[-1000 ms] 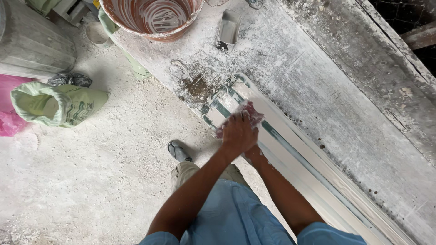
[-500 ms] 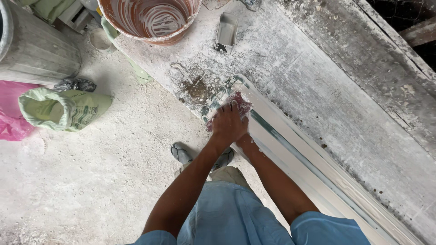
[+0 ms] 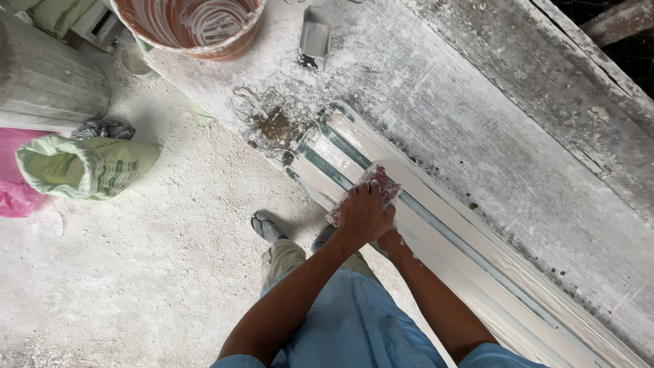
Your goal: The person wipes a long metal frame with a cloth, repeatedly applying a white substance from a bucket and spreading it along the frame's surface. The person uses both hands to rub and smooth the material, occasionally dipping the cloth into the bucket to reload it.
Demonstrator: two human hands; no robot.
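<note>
A long white moulding strip (image 3: pixel 470 255) with grey grooves lies along a dusty white workbench (image 3: pixel 436 88). A pink, plaster-stained rag (image 3: pixel 378 180) rests on the strip near its upper end. My left hand (image 3: pixel 364 215) lies flat on top of the rag, pressing it onto the strip. My right hand (image 3: pixel 392 240) sits mostly hidden under the left one, touching the strip's near edge. Whether it grips the rag cannot be seen.
A brown bucket (image 3: pixel 194 24) streaked with white stands at the bench's far end, a small metal trowel (image 3: pixel 315 37) beside it. On the floor lie a green sack (image 3: pixel 88 167), a pink bag (image 3: pixel 17 191) and a grey drum (image 3: pixel 48 88). My foot (image 3: pixel 267 227) stands by the bench.
Both hands slid the rag up the strip toward its end, then back down along it; the camera has shifted slightly.
</note>
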